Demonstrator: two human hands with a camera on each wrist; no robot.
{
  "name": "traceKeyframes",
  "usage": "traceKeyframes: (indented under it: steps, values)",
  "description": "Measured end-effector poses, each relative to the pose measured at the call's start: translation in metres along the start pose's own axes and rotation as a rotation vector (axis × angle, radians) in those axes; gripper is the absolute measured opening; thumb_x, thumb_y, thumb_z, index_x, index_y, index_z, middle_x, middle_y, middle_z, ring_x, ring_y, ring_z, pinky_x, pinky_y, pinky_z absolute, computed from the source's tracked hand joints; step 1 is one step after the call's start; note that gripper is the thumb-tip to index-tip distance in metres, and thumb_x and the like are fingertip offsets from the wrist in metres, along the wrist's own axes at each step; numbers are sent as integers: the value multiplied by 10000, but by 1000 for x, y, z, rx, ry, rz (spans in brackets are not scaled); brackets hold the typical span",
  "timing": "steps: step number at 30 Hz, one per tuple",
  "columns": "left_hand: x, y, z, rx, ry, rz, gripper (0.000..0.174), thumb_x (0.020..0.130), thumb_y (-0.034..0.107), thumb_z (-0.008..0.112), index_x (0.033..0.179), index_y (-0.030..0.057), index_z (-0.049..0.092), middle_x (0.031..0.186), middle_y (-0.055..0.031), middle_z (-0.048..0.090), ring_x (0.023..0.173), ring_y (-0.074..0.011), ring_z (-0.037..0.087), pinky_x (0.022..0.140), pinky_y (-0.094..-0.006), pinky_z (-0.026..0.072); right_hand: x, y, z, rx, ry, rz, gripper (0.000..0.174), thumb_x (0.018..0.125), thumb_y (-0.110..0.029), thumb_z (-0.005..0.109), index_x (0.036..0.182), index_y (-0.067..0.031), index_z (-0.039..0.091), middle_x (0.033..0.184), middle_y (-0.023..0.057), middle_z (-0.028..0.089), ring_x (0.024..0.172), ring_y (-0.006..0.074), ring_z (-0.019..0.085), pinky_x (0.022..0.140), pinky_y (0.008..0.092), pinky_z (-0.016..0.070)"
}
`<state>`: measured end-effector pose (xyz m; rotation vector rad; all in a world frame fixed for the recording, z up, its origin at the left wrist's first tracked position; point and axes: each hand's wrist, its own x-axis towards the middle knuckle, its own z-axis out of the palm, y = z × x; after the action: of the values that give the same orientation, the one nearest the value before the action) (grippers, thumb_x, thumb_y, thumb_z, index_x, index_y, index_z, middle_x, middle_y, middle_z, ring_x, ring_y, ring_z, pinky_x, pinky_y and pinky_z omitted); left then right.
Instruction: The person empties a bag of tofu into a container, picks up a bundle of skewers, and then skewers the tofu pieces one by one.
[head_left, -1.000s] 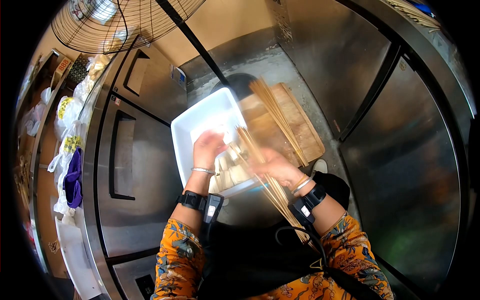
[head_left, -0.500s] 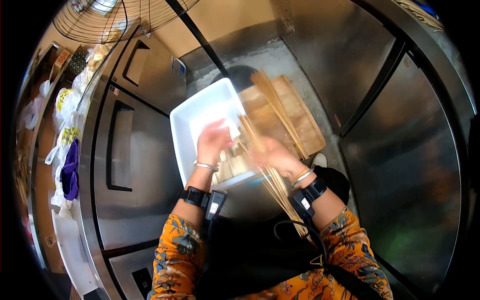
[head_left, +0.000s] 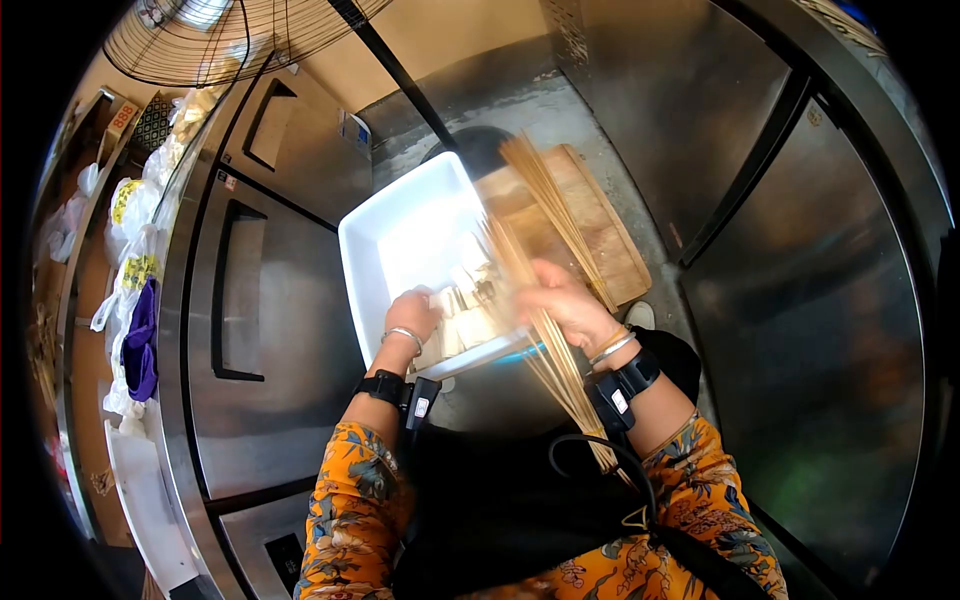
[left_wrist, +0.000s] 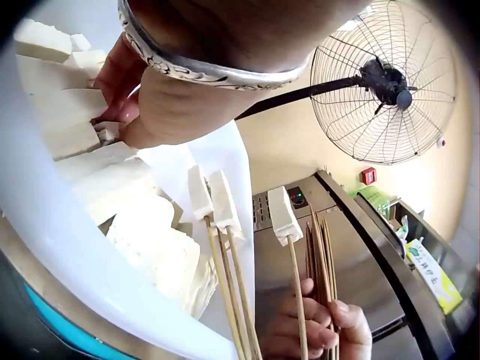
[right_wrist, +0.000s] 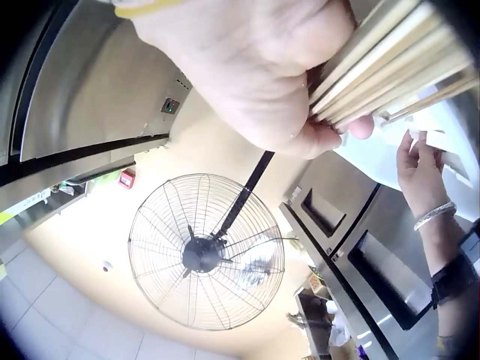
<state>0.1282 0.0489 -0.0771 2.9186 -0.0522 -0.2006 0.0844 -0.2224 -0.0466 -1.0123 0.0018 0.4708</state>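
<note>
A white plastic tub (head_left: 362, 255) holds several pale tofu pieces (head_left: 468, 325) along its near side. Inside it, my left hand (head_left: 412, 315) has thumb and fingers pinched at a small tofu piece (left_wrist: 109, 133), mostly covered by the fingertips in the left wrist view. My right hand (head_left: 568, 305) grips a bundle of bamboo skewers (head_left: 565, 370) beside the tub's right edge. Three skewers in the left wrist view carry a white tofu block (left_wrist: 283, 214) each on the tip; the upper ends blur in the head view.
Beyond the right hand, a wooden board (head_left: 625, 265) bears another bundle of skewers (head_left: 560, 220). A black fan pole (head_left: 400, 80) rises behind the tub. Steel cabinets (head_left: 280, 300) stand on the left, a steel door (head_left: 810, 330) on the right.
My left hand has come down from the middle of the tub to the tofu at its near left. The right hand keeps the skewers, shifted slightly right.
</note>
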Motion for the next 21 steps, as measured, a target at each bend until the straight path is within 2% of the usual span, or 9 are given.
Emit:
traceKeyframes:
  steps: [2,5,8,11,12,18,21]
  values:
    - [-3,1,-3,-48,-7,-10,271,727,161,684,970,50,637,707,-67,600,719,-257,614,681,-351,495,4,3,-5,10,-25,9,336,808,-72,641,1109,-3,506,876,58,597,687,99,583,578,225,500]
    - [0,-15,4,-185,78,-13,272,768,101,648,1030,48,603,772,-48,595,700,-194,604,633,-319,504,8,10,-10,10,-56,29,397,803,-85,671,1147,-3,490,932,74,602,741,121,600,610,243,519]
    - [2,-27,3,-864,17,-166,288,839,59,577,1125,53,545,886,-42,590,713,-146,586,663,-284,533,8,11,-6,31,-10,40,363,791,-30,661,1128,-10,529,903,55,618,714,105,607,600,224,517]
    - [-4,-10,-23,-1492,-34,-358,303,892,30,504,1194,59,492,1005,-58,580,776,-156,603,739,-275,554,8,12,-3,-44,10,23,359,790,-14,661,1129,-16,544,910,43,626,709,90,606,603,214,512]
    - [-7,2,-34,-1594,-56,-355,303,905,31,498,1206,70,496,1040,-63,591,841,-172,617,790,-289,553,8,13,-2,-87,9,14,367,791,-20,666,1136,-17,542,924,42,627,716,88,605,610,214,511]
    - [4,15,-38,-1889,-124,-342,256,902,120,578,1155,92,551,1016,-45,623,902,-183,619,788,-292,548,10,17,-1,-139,-11,4,400,798,-48,680,1168,-10,529,990,45,620,828,97,595,707,229,504]
    - [6,21,-36,-1910,-130,-361,210,886,126,610,1085,68,575,990,-50,633,915,-184,617,785,-277,544,9,16,1,-126,8,17,435,787,-62,703,1180,-6,525,1008,48,617,866,108,590,736,237,500]
